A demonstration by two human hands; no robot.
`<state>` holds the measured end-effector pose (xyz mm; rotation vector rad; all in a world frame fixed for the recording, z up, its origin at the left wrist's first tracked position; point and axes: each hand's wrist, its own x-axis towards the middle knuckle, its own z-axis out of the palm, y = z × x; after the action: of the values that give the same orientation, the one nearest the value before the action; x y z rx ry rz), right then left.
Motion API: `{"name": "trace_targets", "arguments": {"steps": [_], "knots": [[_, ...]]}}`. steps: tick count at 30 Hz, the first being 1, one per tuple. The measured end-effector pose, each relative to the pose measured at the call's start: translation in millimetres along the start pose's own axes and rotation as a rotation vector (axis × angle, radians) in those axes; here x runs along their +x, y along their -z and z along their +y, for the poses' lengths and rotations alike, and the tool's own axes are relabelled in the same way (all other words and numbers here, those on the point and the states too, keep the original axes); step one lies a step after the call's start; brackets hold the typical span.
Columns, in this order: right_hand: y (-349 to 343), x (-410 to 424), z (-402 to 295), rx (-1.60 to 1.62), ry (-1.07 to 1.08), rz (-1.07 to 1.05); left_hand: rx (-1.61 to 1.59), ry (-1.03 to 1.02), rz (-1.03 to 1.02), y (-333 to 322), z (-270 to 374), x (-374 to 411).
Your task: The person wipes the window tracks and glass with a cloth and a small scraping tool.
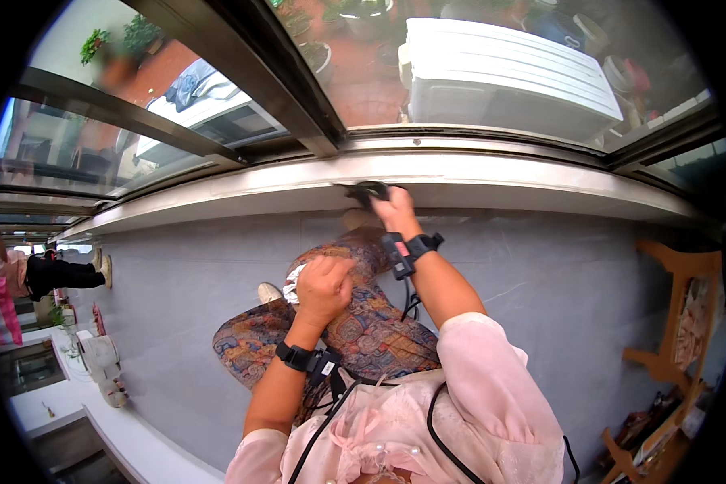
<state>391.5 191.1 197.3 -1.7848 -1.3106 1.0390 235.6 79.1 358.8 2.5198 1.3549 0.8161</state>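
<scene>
My right hand [396,209] reaches forward to the white window ledge [460,169] and grips a dark, limp item [368,192], likely a cloth, blurred at its edges. That item lies against the front edge of the ledge. Above my patterned trousers [363,314], my left hand [323,287] is curled into a fist. A crumpled white cloth or tissue [291,283] sticks out on the fist's left side. What the fingers cover is hidden. Both wrists carry strapped black devices with cables.
Glass panes in dark metal frames [314,130] rise behind the ledge. Outside stands a white ribbed box [508,72] among potted plants. A wooden rack [671,314] stands at right on the grey tiled floor [175,339]. Another person [60,272] stands at far left.
</scene>
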Motion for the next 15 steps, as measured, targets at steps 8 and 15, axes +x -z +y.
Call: {"name": "trace_targets", "arguments": {"steps": [8, 15], "knots": [[64, -11, -83, 1.608, -0.147, -0.131, -0.002, 0.01, 0.045, 10, -8, -9], [127, 0, -22, -0.011, 0.352, 0.643, -0.043, 0.01, 0.074, 9, -10, -11]]}}
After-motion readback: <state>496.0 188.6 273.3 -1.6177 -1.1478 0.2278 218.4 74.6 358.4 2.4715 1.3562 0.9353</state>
